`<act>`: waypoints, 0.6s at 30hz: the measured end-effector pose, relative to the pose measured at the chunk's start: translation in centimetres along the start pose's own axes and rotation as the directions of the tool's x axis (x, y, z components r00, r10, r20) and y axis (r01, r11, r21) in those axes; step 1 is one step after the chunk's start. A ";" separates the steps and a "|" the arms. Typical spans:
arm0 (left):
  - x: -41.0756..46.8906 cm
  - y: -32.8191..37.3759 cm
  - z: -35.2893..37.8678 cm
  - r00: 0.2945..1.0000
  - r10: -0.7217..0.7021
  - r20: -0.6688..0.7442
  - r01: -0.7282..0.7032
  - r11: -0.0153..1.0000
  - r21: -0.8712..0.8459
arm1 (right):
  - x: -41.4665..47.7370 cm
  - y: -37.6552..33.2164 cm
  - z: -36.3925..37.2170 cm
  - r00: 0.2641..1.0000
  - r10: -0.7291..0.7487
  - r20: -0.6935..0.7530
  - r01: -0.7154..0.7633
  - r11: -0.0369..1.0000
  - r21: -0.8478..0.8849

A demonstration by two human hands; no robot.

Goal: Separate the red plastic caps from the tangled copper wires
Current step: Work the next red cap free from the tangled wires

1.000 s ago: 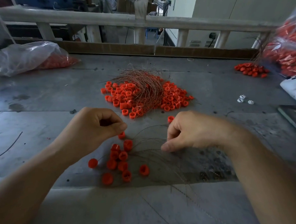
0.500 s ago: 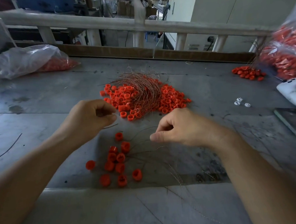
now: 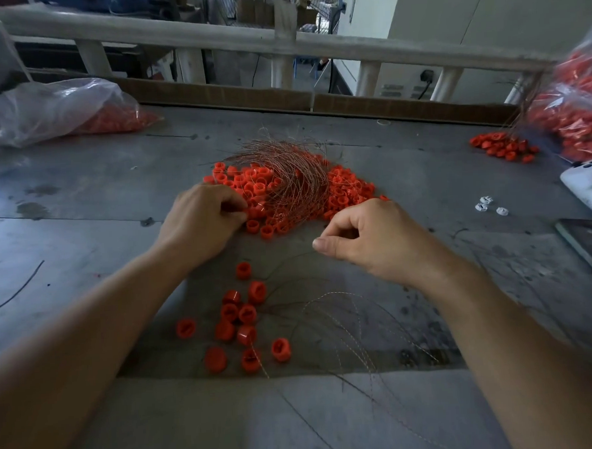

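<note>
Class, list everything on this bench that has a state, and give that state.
tangled pile, caps and wires mixed together.
loose caps, separated, scattered nearer the person.
loose wires, freed, beside the loose caps.
left hand, fingers curled at the pile's edge; hold unclear.
right hand, thumb pinched to forefinger; contents unclear.

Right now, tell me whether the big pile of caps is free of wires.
No, a tangle of copper wires lies across the big pile of red caps.

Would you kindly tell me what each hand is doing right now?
Left hand: fingers curled at the cap pile; grip unclear.
Right hand: pinches a thin copper wire.
</note>
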State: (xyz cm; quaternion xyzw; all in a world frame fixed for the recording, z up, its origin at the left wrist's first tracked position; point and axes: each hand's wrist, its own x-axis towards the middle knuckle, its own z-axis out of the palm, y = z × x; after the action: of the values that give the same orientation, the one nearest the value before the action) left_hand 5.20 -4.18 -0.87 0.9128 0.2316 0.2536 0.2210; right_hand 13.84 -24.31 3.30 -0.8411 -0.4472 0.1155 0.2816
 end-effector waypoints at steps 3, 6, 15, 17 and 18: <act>-0.3 0.0 -0.3 1.000 0.003 0.015 -0.003 1.000 0.004 | 0.1 0.1 0.1 1.000 0.018 -0.003 -0.018 1.000 -0.009; -0.8 0.3 -0.4 1.000 0.022 0.021 -0.023 0.999 0.032 | 0.1 0.3 0.1 0.999 0.037 -0.016 -0.038 0.999 -0.017; -1.1 1.0 -2.1 0.983 -0.181 0.038 0.185 0.968 -0.170 | 0.6 0.6 0.0 0.998 0.045 -0.039 -0.046 0.999 -0.019; -1.5 2.0 -3.0 0.962 -0.241 0.125 0.271 0.873 -0.406 | 0.6 0.6 0.1 0.998 0.043 -0.037 -0.044 0.999 -0.031; -1.8 2.6 -3.2 0.959 -0.241 0.152 0.284 0.831 -0.478 | 0.7 0.6 0.1 0.999 0.042 -0.034 -0.044 0.998 -0.035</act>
State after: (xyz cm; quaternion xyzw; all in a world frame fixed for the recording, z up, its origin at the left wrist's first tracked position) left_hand 2.80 -6.31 2.36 0.7949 0.2723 0.2324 0.4900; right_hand 14.62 -24.02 2.91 -0.8571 -0.4262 0.0995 0.2715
